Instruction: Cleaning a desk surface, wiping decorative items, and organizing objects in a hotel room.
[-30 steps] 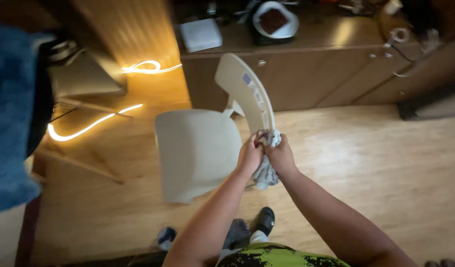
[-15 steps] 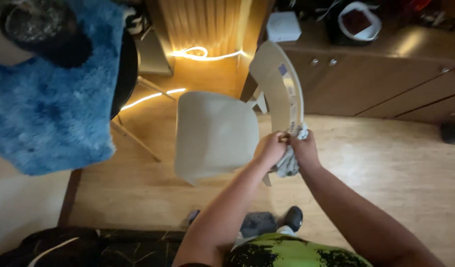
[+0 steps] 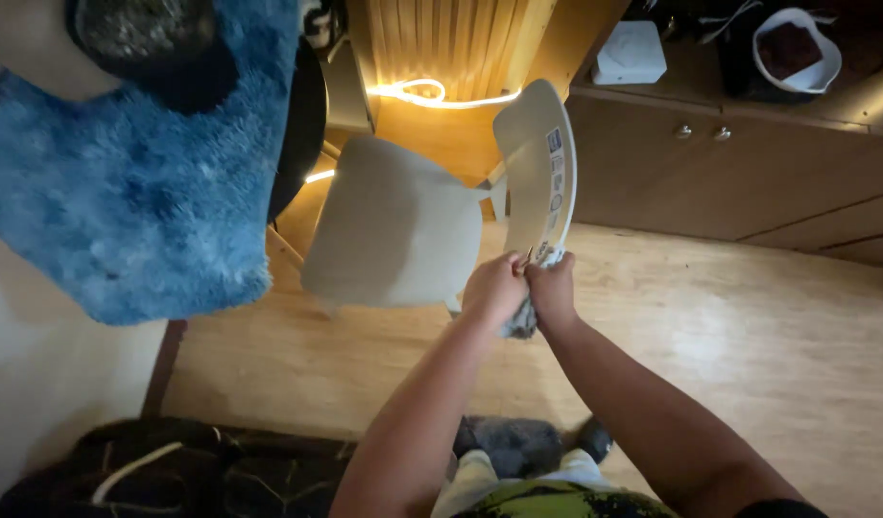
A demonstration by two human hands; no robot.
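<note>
Gripping grey cloth [image 3: 523,321] at chair [image 3: 403,230] backrest | wooden floor [image 3: 729,326] | blue rug [image 3: 125,192]

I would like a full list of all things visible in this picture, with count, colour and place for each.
chair: one, beige, centre, on the wooden floor
cloth: one, grey, bunched between both hands at the chair back's lower edge
fluffy rug: one, blue, upper left
light strip: one, glowing warm white, top centre
cabinet: one, brown wood, upper right
box: one, white, on the cabinet
bowl: one, white, dark contents, top right
left hand: gripping the cloth
right hand: gripping the cloth
</note>
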